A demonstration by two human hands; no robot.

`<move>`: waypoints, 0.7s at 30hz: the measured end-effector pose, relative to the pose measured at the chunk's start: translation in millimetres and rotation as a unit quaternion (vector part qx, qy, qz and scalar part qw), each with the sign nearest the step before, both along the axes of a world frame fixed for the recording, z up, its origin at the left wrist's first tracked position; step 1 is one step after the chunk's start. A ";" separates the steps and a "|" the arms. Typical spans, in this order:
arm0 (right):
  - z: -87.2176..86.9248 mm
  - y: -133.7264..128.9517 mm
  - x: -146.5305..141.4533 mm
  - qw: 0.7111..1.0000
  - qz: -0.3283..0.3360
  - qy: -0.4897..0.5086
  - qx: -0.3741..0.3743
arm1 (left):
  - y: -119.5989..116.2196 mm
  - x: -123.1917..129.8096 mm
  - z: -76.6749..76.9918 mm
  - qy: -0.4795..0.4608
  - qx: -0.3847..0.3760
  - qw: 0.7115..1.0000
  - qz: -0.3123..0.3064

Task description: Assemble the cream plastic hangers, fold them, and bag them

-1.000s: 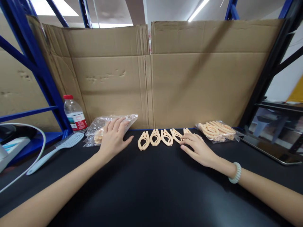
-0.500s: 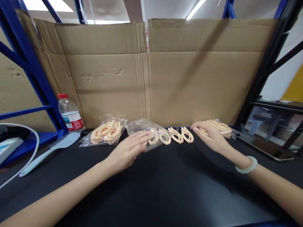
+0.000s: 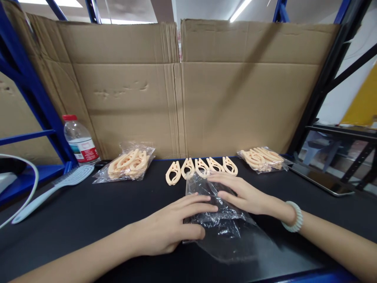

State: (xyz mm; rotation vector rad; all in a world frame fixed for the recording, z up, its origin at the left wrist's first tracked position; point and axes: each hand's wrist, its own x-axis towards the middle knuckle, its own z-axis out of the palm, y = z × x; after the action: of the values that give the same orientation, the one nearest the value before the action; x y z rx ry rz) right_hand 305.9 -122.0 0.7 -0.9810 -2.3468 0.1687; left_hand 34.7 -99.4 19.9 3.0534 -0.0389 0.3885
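Observation:
A clear plastic bag [image 3: 229, 232] lies on the black table in front of me. My left hand [image 3: 173, 226] rests on its left part, fingers apart. On the bag's upper part is my right hand [image 3: 241, 192], its fingers spread and wearing a pale coiled band at the wrist. Behind the bag stand several peach-coloured clips [image 3: 172, 173] in a row, partly covered by my right fingertips. One filled bag of such clips [image 3: 129, 163] sits to the left, another filled bag [image 3: 263, 159] to the right.
At the left are a bottle with a red cap [image 3: 81, 141], a light blue hairbrush [image 3: 55, 188] and a white cable [image 3: 33, 188]. A flat dark device [image 3: 321, 180] lies at the right. Cardboard [image 3: 135, 90] walls the back, between blue and black posts.
The clear bag has come from over the clips to the table in front of me. My left hand moved right and nearer; my right hand moved left onto the bag. The whole clip row now shows.

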 end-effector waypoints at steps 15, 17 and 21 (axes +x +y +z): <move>-3.1 17.7 15.4 0.977 -0.183 0.109 0.018 | -0.6 -4.0 3.8 -0.180 -0.272 0.936 0.132; -7.0 26.4 23.8 0.972 -0.219 0.089 -0.003 | 14.0 -2.5 -2.8 -0.225 -0.257 0.905 0.255; -14.4 34.3 27.4 0.976 -0.208 0.053 -0.032 | 41.2 -2.4 -23.6 -0.185 -0.144 0.927 0.293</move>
State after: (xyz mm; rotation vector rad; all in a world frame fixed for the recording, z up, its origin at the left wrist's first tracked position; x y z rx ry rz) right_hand 333.3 -87.6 -13.7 -1.4315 -1.9996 0.1263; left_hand 32.4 -58.2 -3.7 2.5942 0.8457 0.9043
